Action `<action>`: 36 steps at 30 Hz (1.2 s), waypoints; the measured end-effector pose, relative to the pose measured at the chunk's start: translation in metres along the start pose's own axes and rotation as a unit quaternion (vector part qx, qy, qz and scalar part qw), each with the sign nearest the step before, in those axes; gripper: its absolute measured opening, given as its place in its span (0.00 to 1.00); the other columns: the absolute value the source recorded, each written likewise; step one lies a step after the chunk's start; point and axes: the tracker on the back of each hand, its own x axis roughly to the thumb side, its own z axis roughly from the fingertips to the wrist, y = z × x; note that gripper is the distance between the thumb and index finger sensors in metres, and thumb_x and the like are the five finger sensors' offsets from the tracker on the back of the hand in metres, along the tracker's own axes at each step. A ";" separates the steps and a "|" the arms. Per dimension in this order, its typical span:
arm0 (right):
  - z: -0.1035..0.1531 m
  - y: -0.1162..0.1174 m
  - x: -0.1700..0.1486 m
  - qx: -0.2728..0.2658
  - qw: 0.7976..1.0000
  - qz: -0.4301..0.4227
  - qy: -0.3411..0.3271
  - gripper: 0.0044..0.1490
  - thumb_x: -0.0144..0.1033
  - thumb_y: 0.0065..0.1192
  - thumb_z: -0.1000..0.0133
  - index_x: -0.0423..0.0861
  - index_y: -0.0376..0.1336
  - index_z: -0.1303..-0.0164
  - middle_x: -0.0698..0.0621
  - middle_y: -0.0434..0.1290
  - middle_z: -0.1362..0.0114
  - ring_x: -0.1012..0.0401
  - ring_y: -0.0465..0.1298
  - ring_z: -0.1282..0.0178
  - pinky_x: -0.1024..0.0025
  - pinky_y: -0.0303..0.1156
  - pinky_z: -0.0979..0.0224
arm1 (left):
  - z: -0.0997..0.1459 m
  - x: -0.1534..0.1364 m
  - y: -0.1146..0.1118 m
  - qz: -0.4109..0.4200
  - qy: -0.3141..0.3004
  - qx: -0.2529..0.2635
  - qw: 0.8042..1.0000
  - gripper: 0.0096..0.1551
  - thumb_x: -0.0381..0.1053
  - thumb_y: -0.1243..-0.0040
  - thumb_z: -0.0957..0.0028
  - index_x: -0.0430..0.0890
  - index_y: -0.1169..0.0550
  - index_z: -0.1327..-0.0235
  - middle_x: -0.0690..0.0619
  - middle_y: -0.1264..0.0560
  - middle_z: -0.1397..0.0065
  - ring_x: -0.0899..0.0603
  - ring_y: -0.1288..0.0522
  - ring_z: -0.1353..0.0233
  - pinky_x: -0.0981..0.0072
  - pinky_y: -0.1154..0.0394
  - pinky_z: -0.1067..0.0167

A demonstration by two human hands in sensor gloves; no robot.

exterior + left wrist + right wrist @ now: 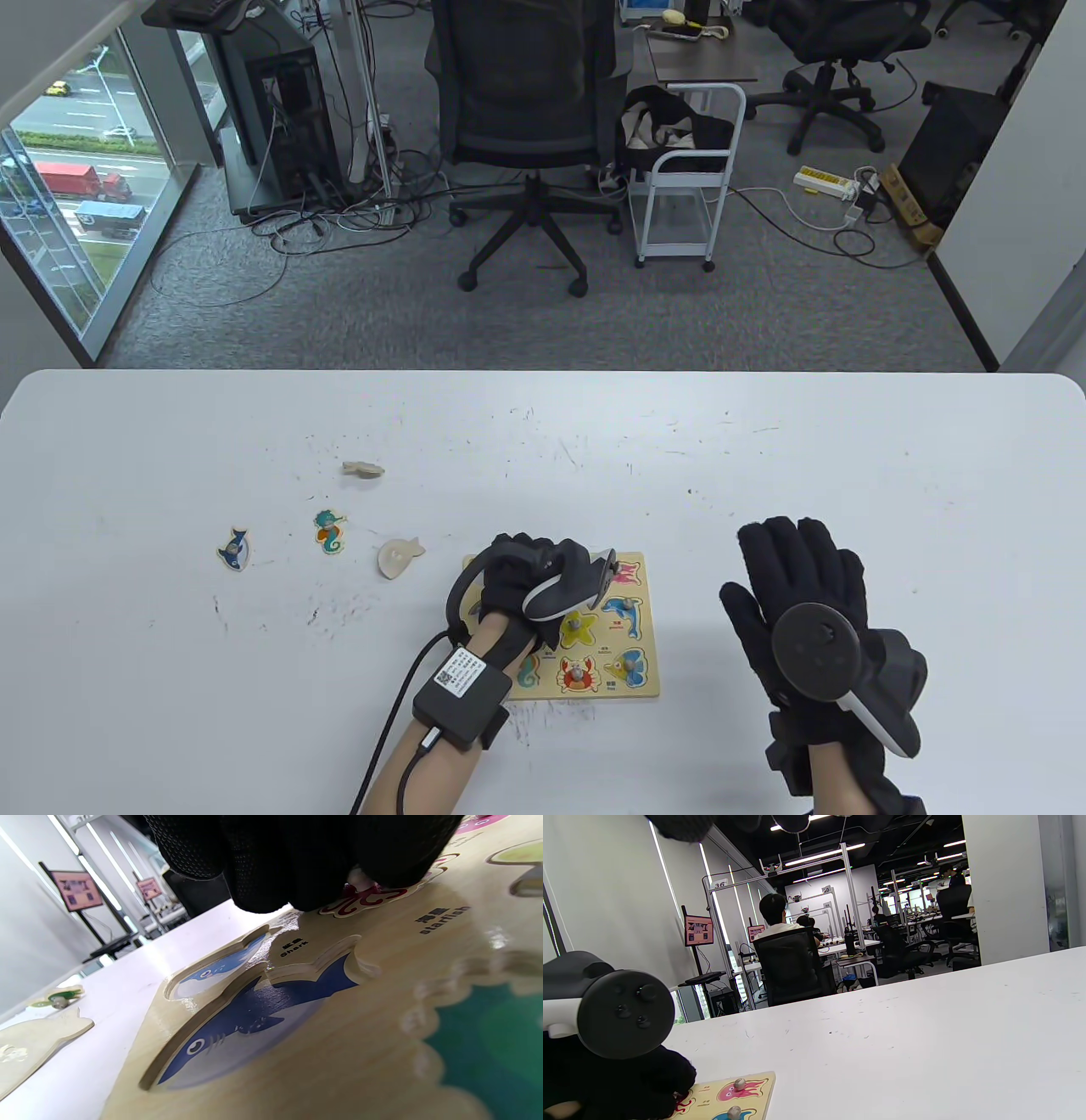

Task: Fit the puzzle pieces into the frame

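The wooden puzzle frame (638, 671) lies near the table's front edge, with a starfish (579, 629), a crab (577, 673) and fish pieces seated in it. My left hand (519, 567) is curled over the frame's left part. In the left wrist view its fingers (297, 866) pinch the peg of a red octopus piece (373, 896), which sits low on the board. Beside it the shark recess (237, 1027) shows empty. My right hand (797, 577) lies flat with its fingers spread, right of the frame, holding nothing.
Loose pieces lie to the left of the frame: a blue shark (233, 548), a seahorse (329, 531) and two face-down wooden pieces (399, 558), (363, 469). A pink octopus piece (740, 1089) sits at the frame's far right corner. An office chair (526, 127) stands beyond the table.
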 end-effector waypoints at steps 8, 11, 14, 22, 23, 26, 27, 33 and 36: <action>0.002 -0.002 -0.001 -0.005 1.000 -0.006 -0.003 0.42 0.58 0.57 0.45 0.59 0.52 0.19 0.54 0.55 0.11 0.47 0.52 0.10 0.41 0.46 0.12 | 0.006 -0.059 0.005 0.080 0.040 0.004 0.996 0.34 0.69 0.42 0.48 0.65 0.29 0.26 0.63 0.22 0.24 0.50 0.23 0.23 0.51 0.26 0.23; 0.002 -0.003 -0.001 -0.006 1.000 -0.007 -0.004 0.42 0.58 0.57 0.45 0.59 0.52 0.19 0.54 0.55 0.11 0.47 0.53 0.10 0.41 0.46 0.13 | 0.010 -0.101 0.003 0.107 0.083 -0.010 0.991 0.36 0.70 0.43 0.48 0.65 0.31 0.24 0.61 0.24 0.21 0.48 0.25 0.21 0.50 0.28 0.22; 0.002 -0.003 -0.001 -0.006 1.000 -0.009 -0.005 0.42 0.58 0.57 0.45 0.59 0.52 0.19 0.53 0.55 0.11 0.47 0.53 0.10 0.42 0.46 0.12 | 0.014 -0.138 -0.007 0.137 0.121 -0.038 0.982 0.37 0.69 0.43 0.46 0.64 0.32 0.22 0.60 0.26 0.19 0.47 0.27 0.19 0.50 0.29 0.21; 0.002 -0.002 -0.001 -0.004 1.000 -0.008 -0.005 0.42 0.58 0.57 0.45 0.59 0.52 0.19 0.53 0.55 0.11 0.47 0.53 0.10 0.42 0.46 0.12 | 0.018 -0.180 -0.065 0.179 0.174 -0.113 0.962 0.40 0.68 0.42 0.46 0.61 0.35 0.19 0.58 0.28 0.17 0.45 0.29 0.18 0.48 0.31 0.20; 0.002 -0.002 -0.001 -0.003 1.000 -0.006 -0.004 0.42 0.58 0.57 0.45 0.59 0.52 0.19 0.53 0.55 0.11 0.47 0.53 0.10 0.42 0.46 0.12 | 0.018 -0.179 -0.071 0.173 0.172 -0.119 0.962 0.40 0.68 0.42 0.46 0.61 0.35 0.19 0.58 0.28 0.17 0.45 0.28 0.18 0.48 0.31 0.20; 0.001 -0.001 -0.001 -0.001 1.000 -0.004 -0.002 0.42 0.58 0.57 0.45 0.59 0.52 0.19 0.53 0.55 0.11 0.47 0.53 0.10 0.42 0.46 0.12 | 0.015 -0.173 -0.080 0.148 0.175 -0.129 0.965 0.40 0.68 0.42 0.47 0.61 0.34 0.20 0.58 0.27 0.18 0.45 0.27 0.19 0.48 0.30 0.21; 0.001 -0.001 -0.001 -0.001 1.000 -0.003 -0.002 0.42 0.58 0.57 0.45 0.59 0.52 0.19 0.53 0.55 0.11 0.47 0.53 0.10 0.42 0.46 0.12 | 0.013 -0.172 -0.081 0.140 0.177 -0.133 0.965 0.40 0.68 0.42 0.47 0.60 0.34 0.20 0.58 0.26 0.18 0.45 0.27 0.19 0.48 0.30 0.21; 0.001 -0.001 -0.001 -0.001 1.000 -0.004 0.001 0.42 0.58 0.57 0.45 0.59 0.53 0.19 0.53 0.55 0.11 0.47 0.53 0.10 0.42 0.46 0.12 | 0.009 -0.164 -0.092 0.121 0.180 -0.139 0.966 0.41 0.68 0.42 0.47 0.59 0.37 0.19 0.59 0.27 0.19 0.46 0.27 0.19 0.48 0.30 0.21; 0.001 -0.001 -0.001 0.000 1.000 -0.004 0.001 0.42 0.58 0.57 0.45 0.59 0.53 0.19 0.53 0.55 0.12 0.47 0.53 0.10 0.42 0.46 0.12 | 0.009 -0.162 -0.093 0.115 0.180 -0.127 0.968 0.41 0.66 0.39 0.48 0.59 0.37 0.20 0.60 0.25 0.22 0.48 0.26 0.21 0.48 0.30 0.21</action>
